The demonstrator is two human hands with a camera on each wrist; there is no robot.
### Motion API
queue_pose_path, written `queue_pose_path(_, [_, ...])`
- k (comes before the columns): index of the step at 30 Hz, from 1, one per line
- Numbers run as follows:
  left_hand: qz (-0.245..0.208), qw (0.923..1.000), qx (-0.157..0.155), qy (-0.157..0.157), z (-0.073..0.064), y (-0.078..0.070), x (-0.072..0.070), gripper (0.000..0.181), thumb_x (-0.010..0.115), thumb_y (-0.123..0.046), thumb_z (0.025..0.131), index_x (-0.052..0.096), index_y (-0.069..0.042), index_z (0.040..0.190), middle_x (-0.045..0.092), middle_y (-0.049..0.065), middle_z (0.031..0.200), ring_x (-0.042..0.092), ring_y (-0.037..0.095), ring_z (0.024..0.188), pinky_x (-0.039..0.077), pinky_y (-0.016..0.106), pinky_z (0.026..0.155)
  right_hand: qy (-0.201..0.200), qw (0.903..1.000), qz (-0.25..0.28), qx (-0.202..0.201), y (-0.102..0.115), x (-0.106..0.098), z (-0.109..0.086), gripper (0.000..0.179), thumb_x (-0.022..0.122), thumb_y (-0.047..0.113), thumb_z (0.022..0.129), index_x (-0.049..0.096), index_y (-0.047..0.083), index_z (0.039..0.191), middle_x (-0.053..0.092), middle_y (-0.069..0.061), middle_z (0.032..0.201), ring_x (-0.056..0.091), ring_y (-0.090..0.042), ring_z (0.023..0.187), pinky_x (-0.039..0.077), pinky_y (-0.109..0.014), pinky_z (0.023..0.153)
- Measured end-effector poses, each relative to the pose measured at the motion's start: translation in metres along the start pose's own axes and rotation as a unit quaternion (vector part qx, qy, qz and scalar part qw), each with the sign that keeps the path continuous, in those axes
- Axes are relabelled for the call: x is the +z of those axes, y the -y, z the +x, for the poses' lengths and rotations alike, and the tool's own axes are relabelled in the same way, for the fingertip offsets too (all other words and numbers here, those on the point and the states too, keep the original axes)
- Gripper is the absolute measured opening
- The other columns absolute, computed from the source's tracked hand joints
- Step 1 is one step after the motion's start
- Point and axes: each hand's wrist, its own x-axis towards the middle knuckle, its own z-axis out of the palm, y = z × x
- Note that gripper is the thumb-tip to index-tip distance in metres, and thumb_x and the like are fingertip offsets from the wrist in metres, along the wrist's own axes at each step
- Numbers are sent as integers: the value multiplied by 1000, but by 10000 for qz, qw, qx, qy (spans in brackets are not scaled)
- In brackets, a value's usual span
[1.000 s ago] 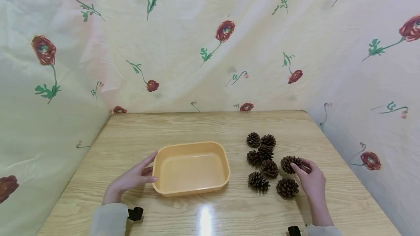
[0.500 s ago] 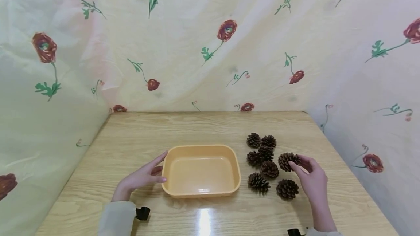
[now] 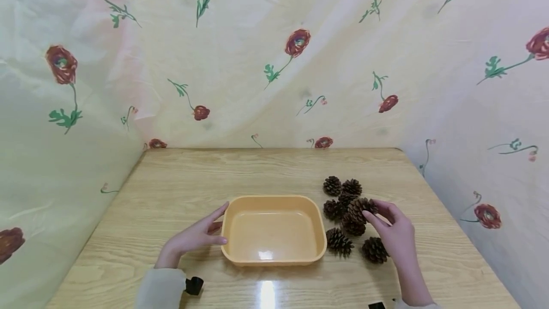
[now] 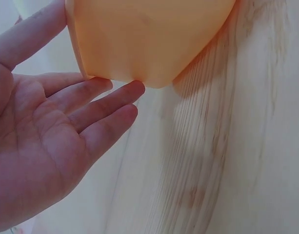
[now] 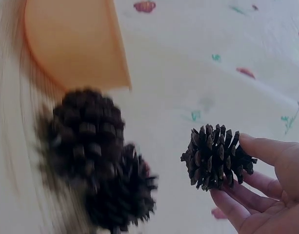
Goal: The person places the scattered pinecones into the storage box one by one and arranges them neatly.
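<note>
My left hand [image 3: 195, 240] holds the left end of a light orange plastic basin [image 3: 317, 218], its thumb at the rim. In the left wrist view, fingertips [image 4: 134, 90] of that hand lie against the basin's outer wall. The basin has nothing inside. My right hand [image 3: 396, 232] grips a brown pinecone [image 3: 362, 210] between thumb and fingers, raised above the group of pinecones. The right wrist view shows this held pinecone [image 5: 212, 156] lying sideways at the fingertips.
Several pinecones lie right of the basin: one at the back [image 3: 332, 185], one in front [image 3: 339, 242], one near my right wrist [image 3: 375, 250]. The wooden table [image 3: 240, 170] meets a flowered cloth [image 3: 240, 61] at the back and sides.
The left hand and basin have slid right, close to the pinecones. My right hand has raised its pinecone and carried it left, over the others.
</note>
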Motion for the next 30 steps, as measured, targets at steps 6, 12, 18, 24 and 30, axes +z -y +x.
queue_pose_path(6, [54,10000,-55,2,3,-3,5,93,65,-11,92,-1,-8,156,-5,21,162,24,52,141,35,59,113,201,9990,154,-362,17,19,-6,49,68,28,91,55,4,132,56,-18,134,43,30,93,46,3,79])
queue_pose_path(12, [95,9998,-163,-98,5,-4,10,93,66,-12,91,0,-7,156,-4,21,162,25,51,142,29,60,115,418,9965,318,-650,33,38,-10,47,71,24,89,58,2,128,60,-19,130,44,26,94,46,2,85])
queue_pose_path(18, [141,9994,-244,-203,6,-5,14,93,67,-12,91,1,-9,157,-4,20,163,25,50,142,27,60,116,724,9938,420,-735,43,56,-13,45,73,22,86,60,5,126,63,-16,125,55,13,101,51,-8,89])
queue_pose_path(24, [180,9991,-273,-261,8,-5,17,93,67,-13,90,2,-11,157,-4,19,163,26,50,142,27,60,116,914,9918,597,-663,48,74,-14,46,75,22,85,61,7,126,63,-13,127,60,-26,120,54,-27,98])
queue_pose_path(30, [149,9991,-282,-269,8,-6,18,93,67,-14,90,2,-10,157,-3,19,163,26,51,142,25,62,116,1149,9864,928,-716,49,95,-13,45,77,17,82,62,5,123,63,-13,128,60,-30,120,54,-30,98])
